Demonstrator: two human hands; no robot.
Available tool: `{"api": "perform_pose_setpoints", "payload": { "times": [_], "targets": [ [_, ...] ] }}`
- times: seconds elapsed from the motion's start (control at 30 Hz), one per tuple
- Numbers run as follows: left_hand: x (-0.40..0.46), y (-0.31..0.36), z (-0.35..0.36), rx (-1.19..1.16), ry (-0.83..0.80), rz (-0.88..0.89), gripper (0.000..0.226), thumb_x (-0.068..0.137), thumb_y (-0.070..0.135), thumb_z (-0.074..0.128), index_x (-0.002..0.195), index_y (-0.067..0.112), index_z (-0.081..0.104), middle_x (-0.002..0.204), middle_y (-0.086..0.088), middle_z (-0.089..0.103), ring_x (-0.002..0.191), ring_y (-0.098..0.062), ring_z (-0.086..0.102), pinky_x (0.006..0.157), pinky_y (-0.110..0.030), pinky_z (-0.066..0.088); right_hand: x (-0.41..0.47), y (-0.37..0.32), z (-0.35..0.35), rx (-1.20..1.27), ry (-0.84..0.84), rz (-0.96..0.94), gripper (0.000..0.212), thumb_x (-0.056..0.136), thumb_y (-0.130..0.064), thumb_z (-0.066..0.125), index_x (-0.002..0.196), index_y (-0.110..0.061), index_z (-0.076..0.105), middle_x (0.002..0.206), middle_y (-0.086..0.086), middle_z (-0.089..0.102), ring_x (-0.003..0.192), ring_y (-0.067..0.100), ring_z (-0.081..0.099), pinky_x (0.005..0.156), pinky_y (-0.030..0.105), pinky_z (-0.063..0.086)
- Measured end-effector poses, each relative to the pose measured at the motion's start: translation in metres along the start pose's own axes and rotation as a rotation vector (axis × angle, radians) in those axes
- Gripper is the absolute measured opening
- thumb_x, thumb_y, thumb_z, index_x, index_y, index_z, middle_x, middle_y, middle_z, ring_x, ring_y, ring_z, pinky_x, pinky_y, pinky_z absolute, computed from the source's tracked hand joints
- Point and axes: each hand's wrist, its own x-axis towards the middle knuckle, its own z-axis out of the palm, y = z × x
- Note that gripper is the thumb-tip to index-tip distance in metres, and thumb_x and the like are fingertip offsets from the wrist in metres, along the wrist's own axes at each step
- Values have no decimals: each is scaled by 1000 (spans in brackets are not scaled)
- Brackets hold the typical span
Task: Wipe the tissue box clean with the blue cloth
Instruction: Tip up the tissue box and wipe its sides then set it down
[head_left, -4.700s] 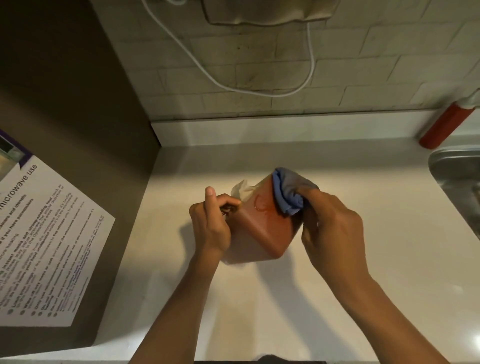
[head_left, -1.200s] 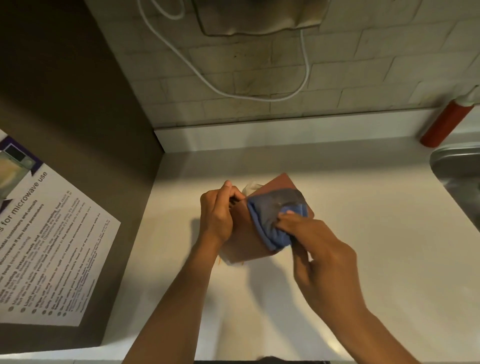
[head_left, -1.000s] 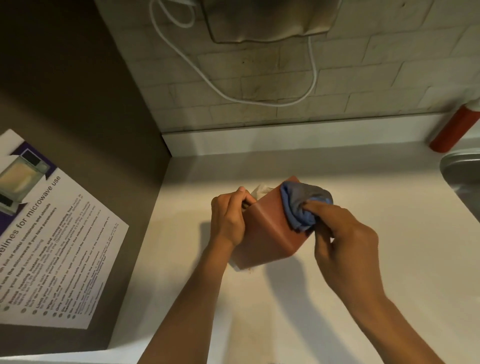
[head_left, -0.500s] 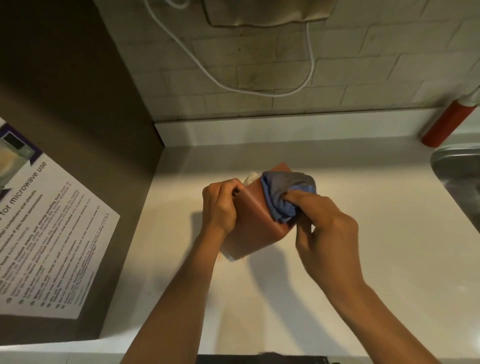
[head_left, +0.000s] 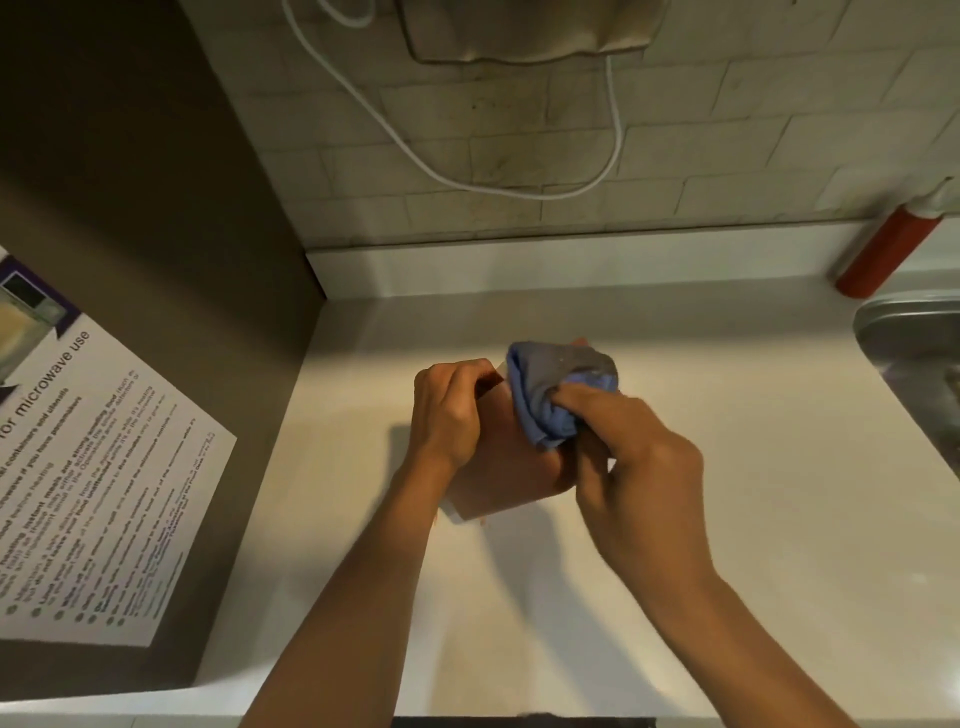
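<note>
Tissue box (head_left: 511, 478): reddish-brown, standing on the pale countertop (head_left: 727, 519) at the centre of your view, tilted so that one lower corner points toward 6 o'clock; you see mainly one bare side face between your two hands.

Blue cloth (head_left: 550, 395): bunched over the upper part of the box, at 12 o'clock from the bare face, covering the box's top edge; a small corner of the box shows just past it toward 1 o'clock.

Left hand (head_left: 449, 413): at 9 o'clock from the box, your fingers are curled over its upper left edge and grasp it.

Right hand (head_left: 639, 467): at 3 o'clock from the box, your thumb and fingers pinch the bunched cloth and hold it against the box.

Countertop: runs from your forearms at 6 o'clock to a low white backsplash at 12 o'clock.

Red bottle (head_left: 883, 249): at 2 o'clock, well apart from the box, against the backsplash.

Sink (head_left: 914, 332): metal rim at 3 o'clock, at the right edge of your view, just beside the bottle's base.

White cable (head_left: 467, 182): hangs in a loop on the tiled wall at 12 o'clock.

Printed sheet (head_left: 98, 478): at 9 o'clock, on a dark panel, headed with words about microwave use.
</note>
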Motion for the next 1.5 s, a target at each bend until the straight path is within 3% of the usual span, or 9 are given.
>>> {"api": "perform_pose_setpoints", "payload": {
  "times": [0.1, 0.37, 0.57, 0.77, 0.9, 1.1, 1.27, 1.37, 1.5],
  "targets": [
    [0, -2, -5, -45, -18, -6, 36, 80, 36, 37, 53, 19, 53, 56, -13, 51, 57, -25, 45, 58, -39, 40, -20, 5, -6, -22, -46, -69, 41, 75, 9, 59, 107, -14, 70, 102, -1, 70, 93, 11, 60, 88, 1, 34],
    [-3, -5, -1, 18, -36, -8, 40, 88, 20, 37, 51, 30, 49, 49, 3, 40, 50, -14, 37, 55, -33, 29, 24, 16, -3, -88, -28, 21, 36, 70, 5, 61, 99, -12, 73, 89, 6, 73, 76, 25, 67, 71, 17, 45],
    [-9, -13, -4, -58, 26, 14, 35, 83, 35, 37, 54, 35, 56, 51, 6, 48, 54, -16, 38, 53, -31, 34, -10, -2, -8, 8, -91, -137, 41, 74, 4, 57, 108, -16, 67, 102, -1, 69, 91, 12, 60, 90, 2, 36],
    [-10, -6, 0, -64, -50, 49, 35, 83, 31, 38, 55, 36, 59, 53, 14, 53, 54, -5, 49, 56, -24, 35, 24, 21, -10, -125, -75, 52, 40, 69, 10, 63, 100, -13, 73, 91, 6, 73, 77, 28, 68, 71, 18, 43],
    [-3, -18, -5, -14, 45, -35, 37, 86, 28, 41, 51, 23, 52, 50, 11, 45, 51, -6, 36, 52, -29, 34, 18, -11, 5, -9, -88, -94, 30, 79, -10, 49, 99, -15, 71, 92, 3, 71, 83, 18, 62, 73, 15, 44],
    [-7, -20, -8, -64, -18, 12, 39, 86, 29, 37, 57, 37, 62, 54, 10, 53, 54, -7, 46, 54, -27, 36, -6, 9, -15, -82, -148, -152, 49, 64, 17, 64, 101, -14, 70, 93, 2, 70, 81, 21, 62, 72, 20, 48],
    [-9, -19, 0, -110, 31, -35, 32, 85, 32, 36, 55, 26, 48, 55, -9, 44, 53, -11, 37, 50, -38, 33, 36, 5, -4, -106, -173, -81, 32, 68, -5, 58, 94, -15, 73, 90, 1, 72, 77, 23, 65, 68, 23, 48],
    [-14, -25, 5, -121, 123, -61, 37, 82, 36, 35, 52, 29, 55, 50, 10, 50, 52, -3, 40, 48, -29, 37, 35, -9, 8, -96, -208, -148, 24, 70, -14, 63, 92, -17, 73, 87, 0, 72, 76, 19, 63, 66, 25, 51],
    [-16, -24, 4, -147, 96, -73, 33, 83, 32, 38, 56, 21, 51, 57, 5, 43, 58, -17, 38, 50, -44, 35, 49, 14, 0, -132, -206, -79, 32, 65, 0, 64, 93, -14, 73, 86, 6, 73, 74, 30, 66, 61, 34, 55]
  ]
}}
